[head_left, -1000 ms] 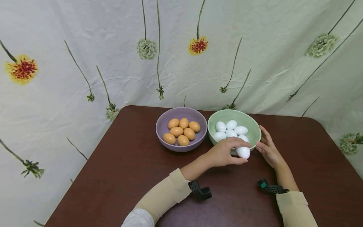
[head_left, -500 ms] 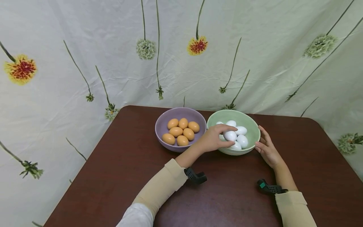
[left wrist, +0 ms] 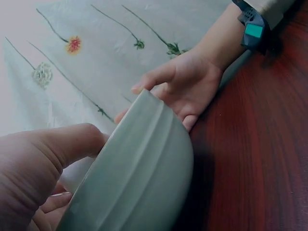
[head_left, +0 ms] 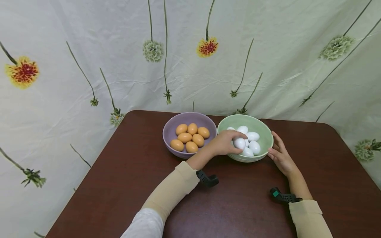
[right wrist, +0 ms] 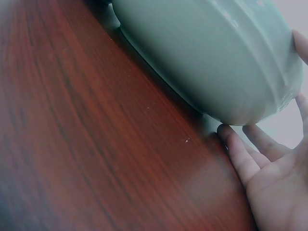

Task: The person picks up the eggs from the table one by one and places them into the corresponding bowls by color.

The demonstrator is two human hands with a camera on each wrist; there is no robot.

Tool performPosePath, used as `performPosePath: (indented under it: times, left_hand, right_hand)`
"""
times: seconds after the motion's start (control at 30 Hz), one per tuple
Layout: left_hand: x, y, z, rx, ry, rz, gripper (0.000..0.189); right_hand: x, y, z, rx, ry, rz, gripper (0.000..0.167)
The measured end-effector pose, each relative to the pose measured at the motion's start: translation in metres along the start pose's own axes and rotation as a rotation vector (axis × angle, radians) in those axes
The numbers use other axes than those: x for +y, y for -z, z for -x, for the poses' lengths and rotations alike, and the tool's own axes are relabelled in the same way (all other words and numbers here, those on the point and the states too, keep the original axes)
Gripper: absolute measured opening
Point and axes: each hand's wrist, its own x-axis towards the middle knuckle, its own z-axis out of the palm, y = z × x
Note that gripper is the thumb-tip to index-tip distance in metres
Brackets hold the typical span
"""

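Observation:
In the head view my left hand (head_left: pixel 225 142) pinches a white egg (head_left: pixel 239 143) between thumb and fingers, low over the left part of a green bowl (head_left: pixel 262 132). Several other white eggs (head_left: pixel 254 147) lie in that bowl, some partly behind the hand. My right hand (head_left: pixel 282 158) touches the bowl's right side from outside with spread fingers. From the right wrist, the fingers (right wrist: pixel 240 156) look nearly straight against the bowl's lower wall. The left wrist view shows the left thumb (left wrist: pixel 79 144) near the rim; the bowl wall mostly hides the egg.
A purple bowl (head_left: pixel 169 127) with several brown eggs (head_left: pixel 185 138) stands left of the green one, the rims close together. Both stand toward the back of a dark red-brown table (head_left: pixel 119 185). Behind it hangs a flower-printed cloth (head_left: pixel 125 43).
My left hand has carried the white egg left and away from me, from the green bowl's front right rim to over its left part. The right hand stays at the bowl's side.

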Motion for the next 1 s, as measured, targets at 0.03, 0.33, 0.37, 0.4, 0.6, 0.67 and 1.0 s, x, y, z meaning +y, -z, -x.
performPosePath:
  times: [0.03,0.33,0.37,0.4,0.6,0.67,1.0]
  left_hand:
    - [0.0,0.0,-0.002,-0.011,0.021,-0.001,0.048]
    - [0.001,0.0,-0.014,-0.092,0.114,-0.061,0.05]
    - [0.001,0.0,-0.015,-0.101,0.115,-0.078,0.049]
    - [0.001,0.0,-0.017,-0.113,0.12,-0.089,0.049]
    - [0.003,-0.002,-0.023,-0.169,0.134,-0.154,0.049]
    - [0.005,-0.003,-0.023,-0.175,0.141,-0.171,0.049]
    - [0.009,-0.001,-0.028,-0.255,0.194,-0.18,0.046]
  right_hand:
    - [0.0,0.0,0.0,-0.001,-0.002,0.001,0.065]
    - [-0.001,0.0,-0.001,0.004,-0.002,0.0,0.065]
    - [-0.001,0.0,-0.001,0.005,-0.002,0.001,0.065]
    - [-0.001,0.0,-0.001,0.006,-0.002,0.002,0.065]
    - [-0.002,0.0,0.0,0.007,-0.01,0.006,0.066]
    - [-0.002,-0.001,0.0,0.006,-0.008,0.003,0.067]
    - [-0.003,-0.002,0.001,0.002,0.007,-0.017,0.066]
